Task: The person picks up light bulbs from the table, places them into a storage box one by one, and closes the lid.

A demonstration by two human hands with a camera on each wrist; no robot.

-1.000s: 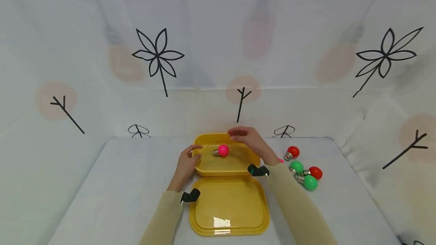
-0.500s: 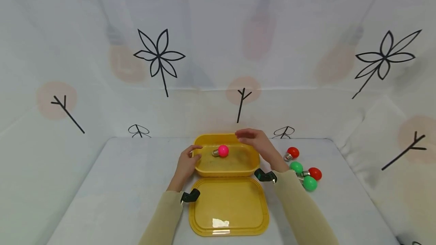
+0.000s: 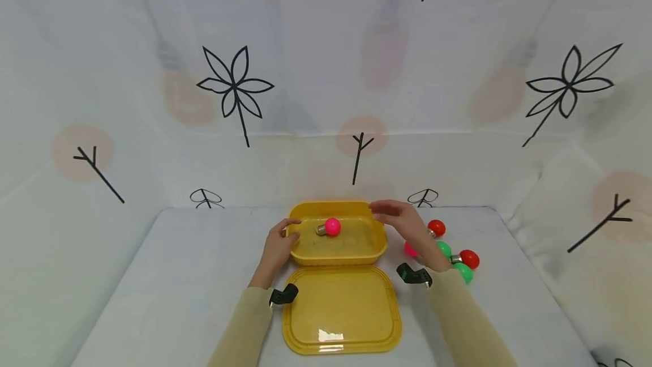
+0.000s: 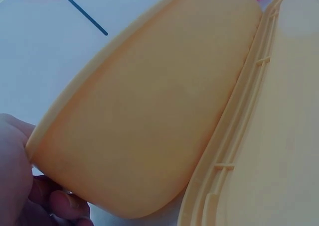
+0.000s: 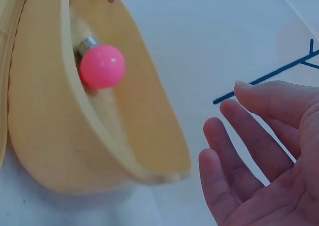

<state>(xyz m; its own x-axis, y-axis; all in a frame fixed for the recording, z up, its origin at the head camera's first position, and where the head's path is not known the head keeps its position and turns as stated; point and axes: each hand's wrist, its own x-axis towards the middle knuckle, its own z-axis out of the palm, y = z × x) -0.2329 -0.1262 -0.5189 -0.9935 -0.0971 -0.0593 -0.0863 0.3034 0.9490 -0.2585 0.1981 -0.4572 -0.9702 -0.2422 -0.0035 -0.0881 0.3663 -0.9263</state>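
Observation:
A yellow plastic box (image 3: 356, 259) stands open on the table, with one pink light bulb (image 3: 333, 226) lying inside, its metal screw base toward the left. My left hand (image 3: 277, 247) grips the box's left end; the left wrist view shows its fingers around the end wall (image 4: 124, 121). My right hand (image 3: 404, 224) is just off the box's right end with nothing in it. In the right wrist view that hand (image 5: 264, 156) has loosely bent, spread fingers, apart from the box rim.
A yellow lid (image 3: 341, 310) lies flat in front of the box. To the right, partly behind my right forearm, several bulbs lie on the table: red (image 3: 436, 227), another red (image 3: 469, 259), green (image 3: 463, 272) and pink (image 3: 411, 248). A patterned white cloth hangs behind.
My right hand has moved right, from over the box to beyond its right end. The left hand, the box and the pink bulb in it stay in place.

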